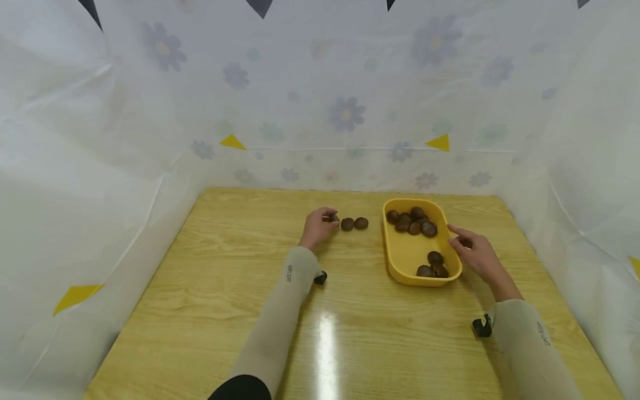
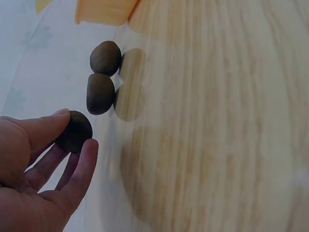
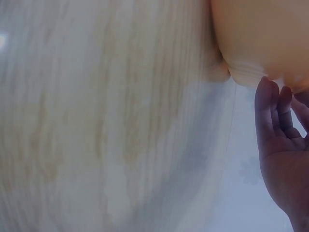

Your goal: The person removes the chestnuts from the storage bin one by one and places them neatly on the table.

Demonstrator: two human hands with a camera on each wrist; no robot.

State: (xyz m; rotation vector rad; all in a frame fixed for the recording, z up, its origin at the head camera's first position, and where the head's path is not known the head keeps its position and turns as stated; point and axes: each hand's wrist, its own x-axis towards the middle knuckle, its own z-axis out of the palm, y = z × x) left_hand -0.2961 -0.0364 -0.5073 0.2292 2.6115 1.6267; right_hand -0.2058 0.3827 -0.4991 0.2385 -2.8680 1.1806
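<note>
In the middle of the head frame, left hand point(image 1: 318, 228): we see it pinching the held nut point(image 2: 75, 131) between the thumb and curled fingers

Held nut: dark brown and rounded; we find it near the two loose nuts and to their left in the head frame; whether it touches the table, we cannot tell

Loose nuts point(image 1: 361, 223): a pair lying on the table point(image 1: 240, 311), between the left hand and the tray point(image 1: 405, 255); in the left wrist view we see them touching each other

Tray: yellow, right of middle in the frame, with rounded corners and nuts in two groups

Far group point(image 1: 401, 225): several nuts bunched together at the upper end of the tray

Near group point(image 1: 435, 258): three nuts close together toward its lower right corner

Right hand point(image 1: 472, 253): at the tray's right rim, fingers reaching toward it; we notice a dark patch between thumb and fingers, but cannot tell whether it grips a nut

Sleeves point(image 1: 270, 328): pale, entering from the bottom of the frame

Curtain point(image 1: 300, 83): white, with flowers, across the top of the frame; we see yellow triangles point(image 1: 233, 142) on it
</note>
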